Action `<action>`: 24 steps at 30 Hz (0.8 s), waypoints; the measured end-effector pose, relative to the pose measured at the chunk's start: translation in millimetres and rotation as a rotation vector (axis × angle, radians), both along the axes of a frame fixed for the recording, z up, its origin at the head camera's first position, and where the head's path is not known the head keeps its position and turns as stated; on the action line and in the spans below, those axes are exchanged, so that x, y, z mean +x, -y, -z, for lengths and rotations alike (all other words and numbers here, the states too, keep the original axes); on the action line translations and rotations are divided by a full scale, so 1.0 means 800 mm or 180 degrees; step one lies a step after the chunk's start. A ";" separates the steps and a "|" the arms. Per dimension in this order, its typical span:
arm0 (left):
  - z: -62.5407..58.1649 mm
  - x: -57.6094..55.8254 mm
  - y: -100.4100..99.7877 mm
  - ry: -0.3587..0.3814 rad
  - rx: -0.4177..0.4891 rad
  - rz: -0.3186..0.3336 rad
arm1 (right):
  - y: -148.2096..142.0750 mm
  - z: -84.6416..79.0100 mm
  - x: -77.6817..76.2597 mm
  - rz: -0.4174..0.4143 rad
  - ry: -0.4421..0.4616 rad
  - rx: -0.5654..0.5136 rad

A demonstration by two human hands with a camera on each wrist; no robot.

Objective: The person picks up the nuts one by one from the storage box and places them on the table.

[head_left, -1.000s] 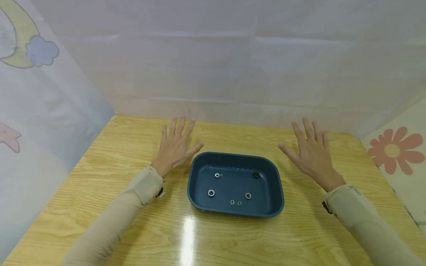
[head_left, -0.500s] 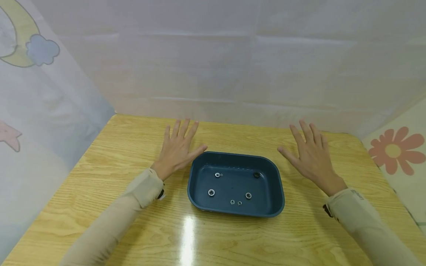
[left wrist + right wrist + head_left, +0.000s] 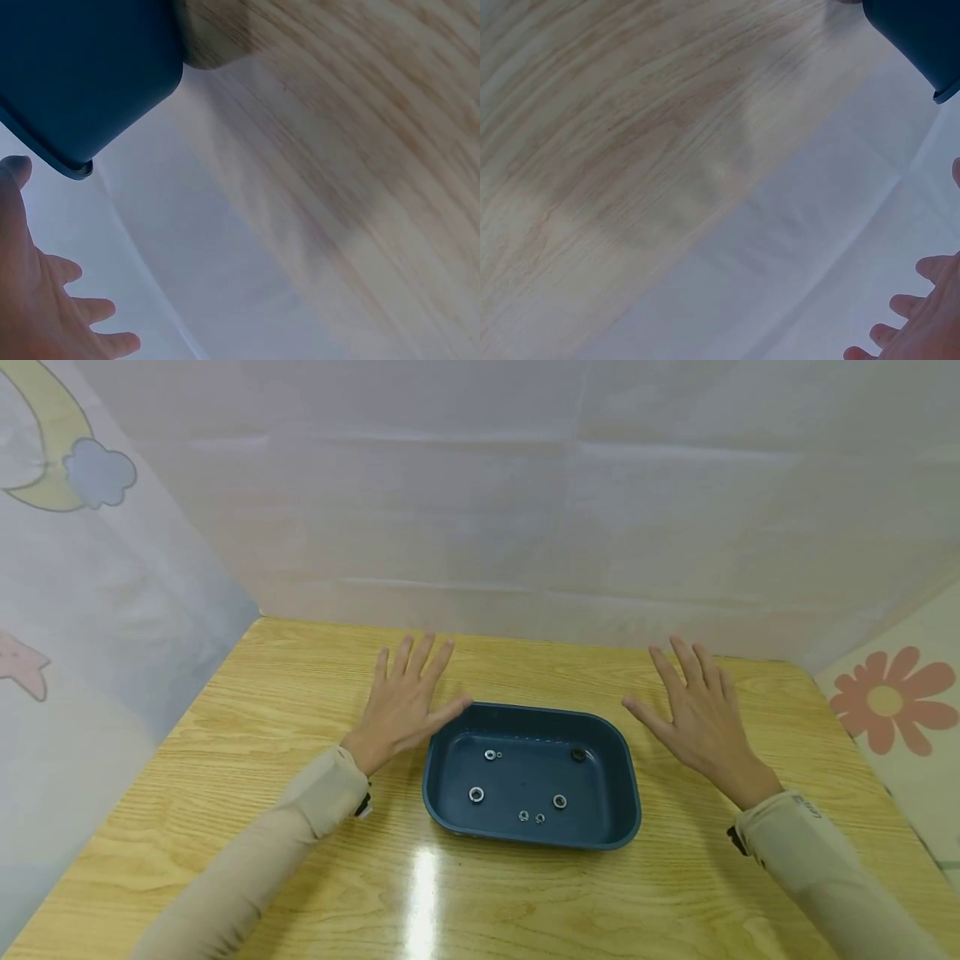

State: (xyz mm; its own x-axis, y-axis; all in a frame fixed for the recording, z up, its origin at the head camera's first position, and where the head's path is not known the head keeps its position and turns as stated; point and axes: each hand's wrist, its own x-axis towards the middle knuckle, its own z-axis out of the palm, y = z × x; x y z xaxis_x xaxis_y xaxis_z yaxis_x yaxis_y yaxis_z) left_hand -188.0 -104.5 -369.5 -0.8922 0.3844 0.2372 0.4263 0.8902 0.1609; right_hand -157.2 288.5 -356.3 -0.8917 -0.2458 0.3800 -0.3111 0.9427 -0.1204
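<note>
Fingers (image 3: 438,662) outstretched on left hand (image 3: 399,707) and right hand (image 3: 700,717).

The bench (image 3: 532,897) has a glossy yellow wood-grain top, crossed by a bright streak of reflected light (image 3: 422,902). Directly on it, near the middle, sits a dark blue, round-cornered tray (image 3: 532,767), open side up.

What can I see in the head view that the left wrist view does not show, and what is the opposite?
Only the head view shows the right hand, the inside of the blue tray with small ring-like pieces, and the red flower. Only the left wrist view shows the tray's outer wall at the corner near the left hand. Both show that hand, the tray, the wooden table and the pale backdrop.
</note>
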 end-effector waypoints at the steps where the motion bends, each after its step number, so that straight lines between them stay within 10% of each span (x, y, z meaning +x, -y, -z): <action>1: 0.000 0.001 0.000 -0.0007 0.0009 0.0007 | 0.000 0.000 0.000 -0.0002 -0.0001 -0.0002; 24: 0.003 0.020 -0.006 0.0036 0.0005 0.0227 | 0.010 -0.003 0.017 -0.0162 0.0072 -0.0154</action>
